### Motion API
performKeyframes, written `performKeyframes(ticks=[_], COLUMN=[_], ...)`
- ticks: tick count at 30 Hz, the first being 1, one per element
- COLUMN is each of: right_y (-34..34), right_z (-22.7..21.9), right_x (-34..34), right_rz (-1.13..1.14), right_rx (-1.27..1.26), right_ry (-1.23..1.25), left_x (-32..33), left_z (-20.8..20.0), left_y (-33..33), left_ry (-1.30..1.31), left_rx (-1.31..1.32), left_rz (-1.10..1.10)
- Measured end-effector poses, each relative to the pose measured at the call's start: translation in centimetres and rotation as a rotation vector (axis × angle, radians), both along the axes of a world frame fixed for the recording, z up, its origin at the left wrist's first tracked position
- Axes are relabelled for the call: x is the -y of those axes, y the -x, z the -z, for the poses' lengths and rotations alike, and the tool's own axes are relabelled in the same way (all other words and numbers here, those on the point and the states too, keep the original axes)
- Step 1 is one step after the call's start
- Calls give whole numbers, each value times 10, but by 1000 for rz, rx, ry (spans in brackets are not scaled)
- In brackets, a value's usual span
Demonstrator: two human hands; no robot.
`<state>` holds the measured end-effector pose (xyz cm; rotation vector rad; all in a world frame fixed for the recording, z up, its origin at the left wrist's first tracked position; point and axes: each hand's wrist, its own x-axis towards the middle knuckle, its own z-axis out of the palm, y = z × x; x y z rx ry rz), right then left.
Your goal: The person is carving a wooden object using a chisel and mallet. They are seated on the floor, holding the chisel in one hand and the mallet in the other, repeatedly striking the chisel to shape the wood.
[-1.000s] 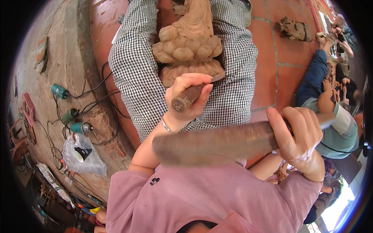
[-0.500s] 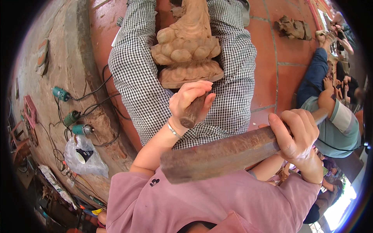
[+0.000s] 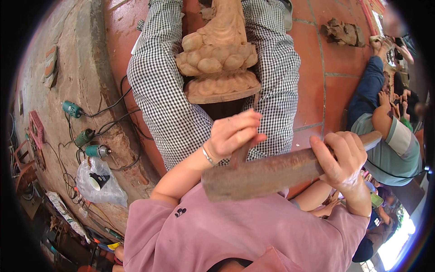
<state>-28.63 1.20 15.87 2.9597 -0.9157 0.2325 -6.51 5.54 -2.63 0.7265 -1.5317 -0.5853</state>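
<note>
Between my knees lies a carved wooden statue, with rounded petal-like bumps above its flared base. My left hand is closed round the wooden handle of a chisel, just short of the base. A thin stretch of the chisel's blade seems to show past my fingers, beside the base's right corner. My right hand grips the narrow end of a heavy wooden mallet. The mallet's thick head lies across the picture in front of my chest and overlaps the chisel handle's end; whether they touch I cannot tell.
On the worn ledge at left are green power tools with black cords and a plastic bag holding a cup. A rough wood chunk sits on the red tiles at far right. Another person sits close on the right.
My left hand and the chisel have moved back from the statue's base, toward my body and slightly right. The mallet has shifted a little up and right, nearer the chisel handle.
</note>
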Motion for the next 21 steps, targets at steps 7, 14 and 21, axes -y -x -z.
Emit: performKeyframes(ticks=[7,14,21], right_y=[1,-3,-11], right_z=[5,2,-14], right_x=[-1,3,7], right_rz=[-36,-39,85], right_rx=[97,113,-77], right_ry=[-22,-5,14], left_x=[5,16,24], left_z=[-4,-7,-10], left_y=[-11,-14,-4], left_ry=[-91,-328,-296], left_rx=[-57,-248,-196], left_rz=[-176,-223,-253])
